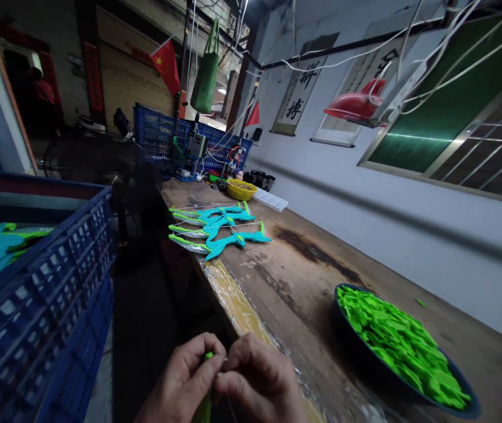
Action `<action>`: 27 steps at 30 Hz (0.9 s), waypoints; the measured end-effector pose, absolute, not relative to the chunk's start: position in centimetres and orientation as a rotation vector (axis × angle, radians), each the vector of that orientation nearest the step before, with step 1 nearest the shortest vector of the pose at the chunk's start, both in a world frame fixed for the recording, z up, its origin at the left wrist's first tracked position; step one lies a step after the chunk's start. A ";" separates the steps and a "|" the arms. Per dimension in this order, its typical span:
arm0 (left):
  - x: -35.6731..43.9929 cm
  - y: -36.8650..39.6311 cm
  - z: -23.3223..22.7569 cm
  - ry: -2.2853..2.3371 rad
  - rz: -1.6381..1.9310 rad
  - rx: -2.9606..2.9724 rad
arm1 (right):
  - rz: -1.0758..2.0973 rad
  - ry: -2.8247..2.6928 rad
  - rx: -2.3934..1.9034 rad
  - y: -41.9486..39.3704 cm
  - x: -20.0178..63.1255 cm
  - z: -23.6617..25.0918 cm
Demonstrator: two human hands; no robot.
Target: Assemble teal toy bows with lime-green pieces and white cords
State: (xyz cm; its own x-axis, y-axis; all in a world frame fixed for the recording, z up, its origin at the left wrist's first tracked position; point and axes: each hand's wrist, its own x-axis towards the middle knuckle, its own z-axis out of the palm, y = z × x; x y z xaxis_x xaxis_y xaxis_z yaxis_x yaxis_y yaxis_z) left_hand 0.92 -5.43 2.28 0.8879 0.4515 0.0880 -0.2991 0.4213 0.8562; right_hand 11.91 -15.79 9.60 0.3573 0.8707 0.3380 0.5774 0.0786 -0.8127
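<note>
My left hand (pixel 189 376) is closed around a bright green plastic piece (pixel 207 405), whose tip shows above the thumb. Beside it, fingertips nearly touching, my right hand (pixel 262 376) pinches what looks like a thin string at the piece's upper end; a fine line hangs below the fingers. Most of the held piece is hidden by my hands and the frame's lower edge. Ahead on the table lie several blue-and-green toy bows (pixel 222 241) with thin white strings. To the right, a dark round basin (pixel 337 311) is heaped with small green plastic parts (pixel 401 346).
The wooden worktable (pixel 273 294) has a taped near edge. At left stands a blue plastic crate (pixel 57 294) with more blue-and-green parts inside. A yellow bowl (pixel 241 191) and a white tray (pixel 273 200) sit at the far end. A red lamp-like object (pixel 357 106) hangs overhead.
</note>
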 end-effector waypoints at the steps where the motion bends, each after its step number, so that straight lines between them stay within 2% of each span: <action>1: 0.9 -5.5 2.3 0.164 0.480 1.035 | 0.478 -1.235 -1.574 -15.8 11.9 9.8; 5: 0.9 -5.6 2.7 0.134 0.467 1.011 | 0.840 -0.982 -1.460 -16.2 11.5 10.4; 12: 1.1 -6.0 2.7 0.157 0.454 0.948 | 1.020 -0.763 -1.392 -15.9 12.0 11.0; 18: 1.6 -5.8 2.1 0.158 0.420 0.904 | 0.922 -0.739 -1.397 -15.4 11.8 9.4; 27: 1.9 -5.5 1.8 0.168 0.375 0.880 | 0.532 -0.597 -1.372 -15.3 9.5 5.5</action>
State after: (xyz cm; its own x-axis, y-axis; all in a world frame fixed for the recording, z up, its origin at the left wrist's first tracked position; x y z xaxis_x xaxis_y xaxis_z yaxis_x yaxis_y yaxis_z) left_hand 1.94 -5.50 1.77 0.9221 0.3868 0.0097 -0.2504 0.5775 0.7771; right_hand 9.49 -15.30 5.53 0.7418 0.6656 0.0813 -0.0048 0.1265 -0.9920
